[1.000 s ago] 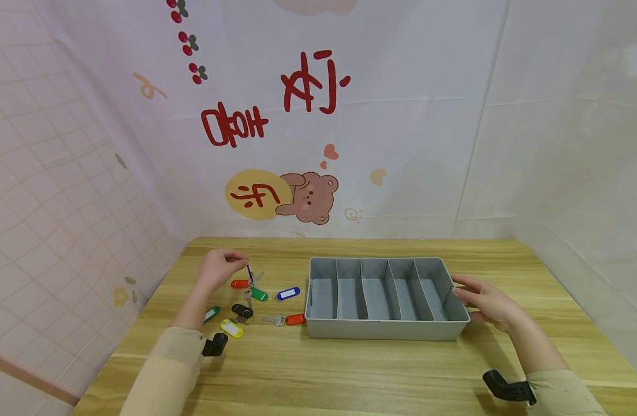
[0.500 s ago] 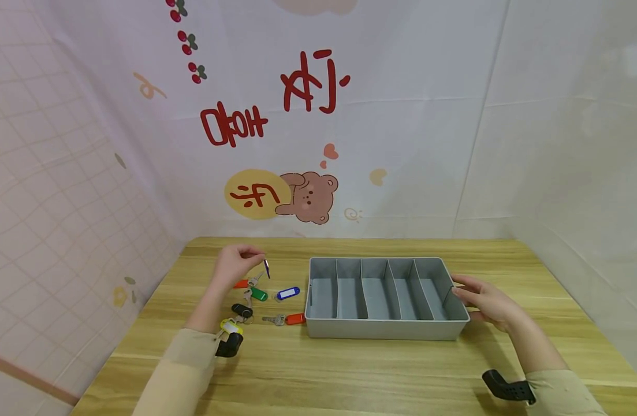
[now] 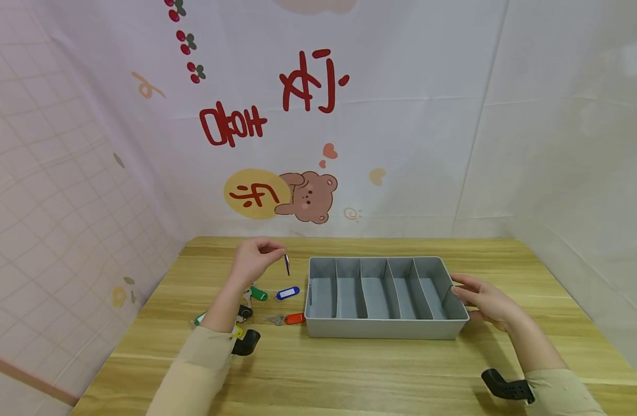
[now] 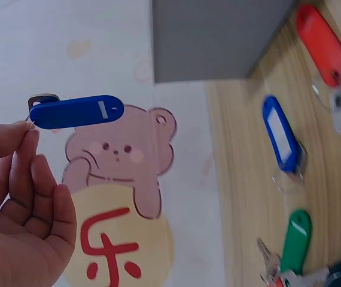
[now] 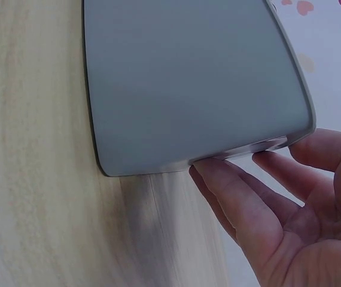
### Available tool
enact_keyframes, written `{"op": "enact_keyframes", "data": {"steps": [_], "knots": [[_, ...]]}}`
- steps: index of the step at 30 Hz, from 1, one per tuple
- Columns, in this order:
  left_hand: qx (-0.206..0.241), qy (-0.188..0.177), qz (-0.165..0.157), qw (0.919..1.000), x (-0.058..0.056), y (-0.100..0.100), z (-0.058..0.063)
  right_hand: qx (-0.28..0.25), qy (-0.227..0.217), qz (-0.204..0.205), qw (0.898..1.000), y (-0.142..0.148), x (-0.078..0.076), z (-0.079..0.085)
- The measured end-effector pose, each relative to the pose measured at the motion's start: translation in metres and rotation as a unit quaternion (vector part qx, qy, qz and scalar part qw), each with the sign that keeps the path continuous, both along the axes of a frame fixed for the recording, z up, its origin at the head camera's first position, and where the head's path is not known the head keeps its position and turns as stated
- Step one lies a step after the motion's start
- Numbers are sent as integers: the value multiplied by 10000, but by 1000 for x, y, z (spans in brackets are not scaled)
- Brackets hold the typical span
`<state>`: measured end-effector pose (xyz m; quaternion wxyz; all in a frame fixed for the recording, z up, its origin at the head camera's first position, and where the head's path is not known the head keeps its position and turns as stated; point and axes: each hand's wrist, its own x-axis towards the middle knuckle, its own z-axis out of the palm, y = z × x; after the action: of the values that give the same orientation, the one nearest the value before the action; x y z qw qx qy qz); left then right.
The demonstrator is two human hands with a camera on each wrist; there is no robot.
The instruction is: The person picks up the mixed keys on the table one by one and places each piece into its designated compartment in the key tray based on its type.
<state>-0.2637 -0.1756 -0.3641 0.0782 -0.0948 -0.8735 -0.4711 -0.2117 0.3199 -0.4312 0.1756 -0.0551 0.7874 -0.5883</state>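
Note:
My left hand [image 3: 253,263] pinches a blue key tag [image 4: 78,112] by its ring end, between thumb and fingertips. Part of a dark-edged key head [image 4: 43,98] shows behind the tag, which hangs above the table, left of a grey divided box [image 3: 383,329]. My right hand [image 3: 487,303] grips the box's right end, thumb at the rim and fingers against the outer wall. Below the left hand lie another blue key tag [image 3: 287,293] and a green key tag [image 3: 258,293]. A red key tag [image 3: 295,318] with keys lies beside the box's left end.
Black [image 3: 244,313] and yellow [image 3: 237,331] key tags lie partly hidden by the left forearm, with a second green tag [image 3: 199,318] left of it. The box has several bare compartments between thin dividers. A printed white cloth [image 3: 401,144] hangs behind the wooden table [image 3: 349,375].
My left hand has carried the blue key tag to the right and slightly up, away from the other tags towards the box. My right hand and the box have stayed put.

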Motion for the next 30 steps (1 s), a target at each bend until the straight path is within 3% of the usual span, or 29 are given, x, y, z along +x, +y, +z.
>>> {"op": "enact_keyframes", "data": {"steps": [10, 19, 30], "knots": [[207, 214, -273, 9992, 1, 24, 4, 70, -9, -44, 10000, 0, 0, 0], [540, 47, -470, 9974, 3, 51, 6, 58, -12, -68, 10000, 0, 1, 0], [555, -145, -726, 9957, 6, 82, 4, 28, -18, -59, 10000, -1, 1, 1]]}}
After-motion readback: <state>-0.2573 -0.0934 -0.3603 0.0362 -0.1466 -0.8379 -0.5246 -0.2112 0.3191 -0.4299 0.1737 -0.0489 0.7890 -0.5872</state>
